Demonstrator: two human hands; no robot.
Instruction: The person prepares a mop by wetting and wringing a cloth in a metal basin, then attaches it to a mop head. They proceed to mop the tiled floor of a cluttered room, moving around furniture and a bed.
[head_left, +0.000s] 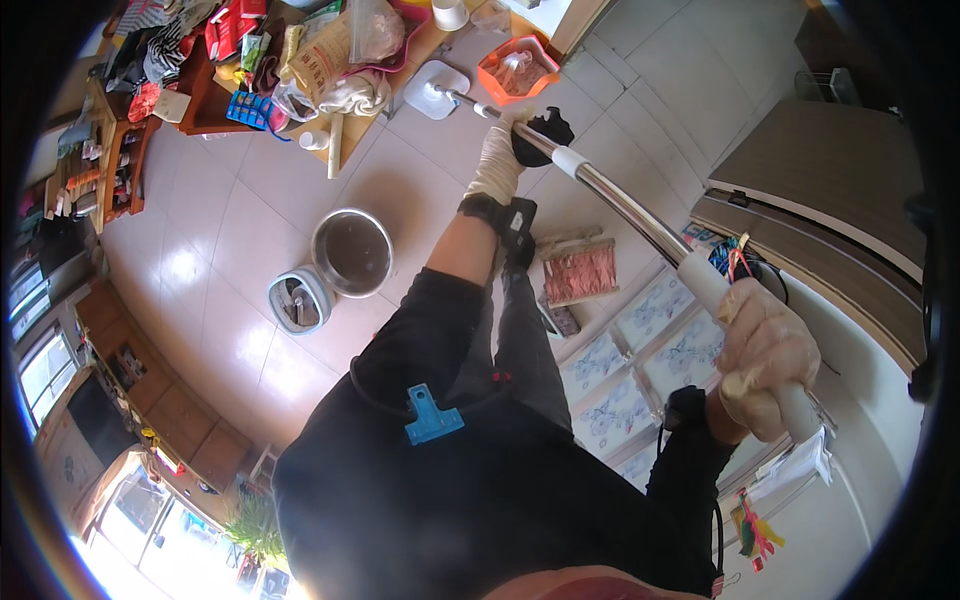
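Note:
A mop with a long metal handle (637, 206) runs diagonally from lower right to upper centre, its flat pale head (436, 90) on the tiled floor beside an orange bin. My left hand (504, 146), in a pale glove, is around the lower handle. In a similar glove, my right hand (769, 356) grips the white upper grip. A round metal basin (352, 253) holding dark water stands on the floor, against a light blue and white mop bucket (301, 301).
The orange bin (519, 69) has a liner in it. A cluttered wooden table (352, 142) stands upper left. Pink-topped stool (579, 274) and flower-patterned cabinet doors (660, 300) are near my legs. A wooden bench (161, 386) lines the left wall; a large brown cabinet (825, 172) is at right.

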